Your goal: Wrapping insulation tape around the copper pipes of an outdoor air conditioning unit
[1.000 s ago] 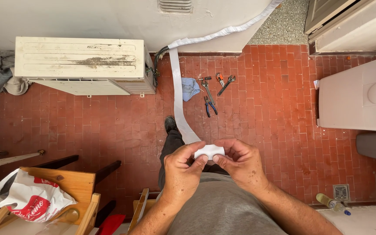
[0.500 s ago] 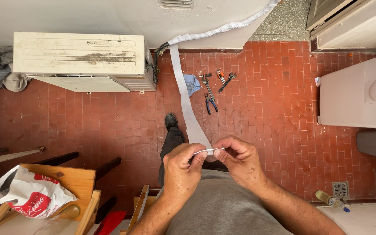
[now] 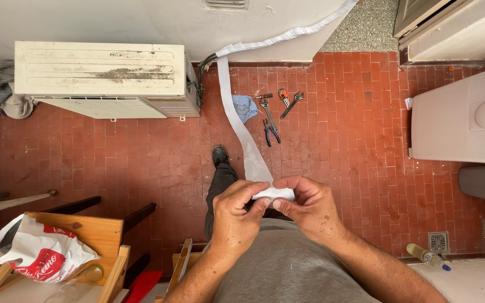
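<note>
Both hands pinch a small roll of white tape (image 3: 274,194).
Left hand (image 3: 238,216) and right hand (image 3: 309,206) grip its ends; a flat white strip (image 3: 241,126) trails up across the red brick floor (image 3: 343,146).

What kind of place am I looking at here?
Probably an outdoor balcony or terrace used as a service area. An air-conditioner outdoor unit sits against the wall on red tile floor, with hand tools lying there and a floor drain.
</note>
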